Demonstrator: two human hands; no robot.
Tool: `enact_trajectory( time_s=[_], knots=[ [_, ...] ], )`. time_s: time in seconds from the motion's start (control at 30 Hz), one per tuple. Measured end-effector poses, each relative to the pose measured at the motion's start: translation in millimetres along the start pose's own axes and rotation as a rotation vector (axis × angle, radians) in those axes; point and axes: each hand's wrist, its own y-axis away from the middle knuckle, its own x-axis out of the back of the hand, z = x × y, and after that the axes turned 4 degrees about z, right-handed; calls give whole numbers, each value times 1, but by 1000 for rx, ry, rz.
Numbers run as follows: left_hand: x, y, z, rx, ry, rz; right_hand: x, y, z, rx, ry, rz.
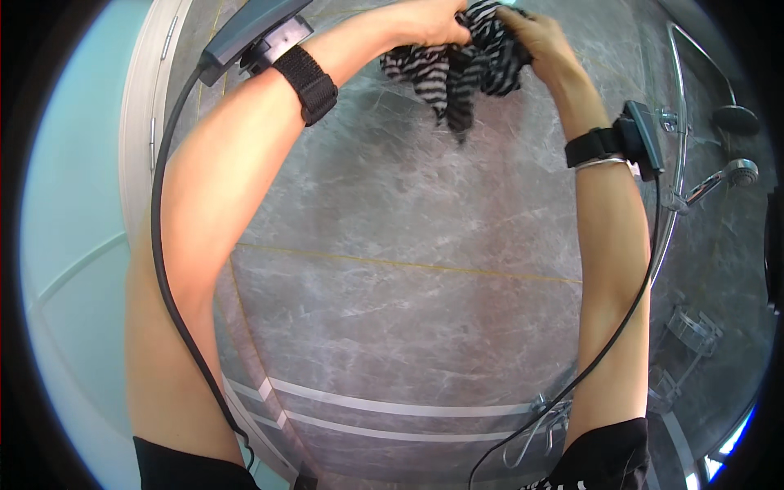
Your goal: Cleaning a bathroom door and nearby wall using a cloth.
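Observation:
A black-and-white striped cloth (441,69), bunched up, hangs between my hands at the top of the head view, its loose ends dangling. My left hand (441,20) is closed on its upper left part, thumb and fingers pinched near the top edge. My right hand (539,39) grips the bundle from the right side, with its fingertips partly hidden in the folds. Both arms are raised and stretched out. Whether the cloth is a garment or a towel cannot be made out.
Grey marbled tiles (408,204) with thin gold lines lie behind my arms. A shower rail (683,90), a round overhead shower (737,120) and a hand shower (741,173) are on the right. At left runs a white hinged door frame (145,106). Black cables (167,269) trail from my wrist devices.

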Motion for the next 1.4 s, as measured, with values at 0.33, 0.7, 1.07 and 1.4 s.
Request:
enact_trajectory(
  time_s=[0.33,0.7,1.07,1.4],
  knots=[
    [20,1,21,-343,-564,637,-26,35,-40,1125,700,258],
    [8,12,6,-226,-698,430,-10,10,-18,754,898,234],
    [37,2,-9,-56,91,465,-60,30,-64,340,375,-182],
    [-7,4,8,-185,-735,250,-8,13,-5,642,693,179]
  ],
)
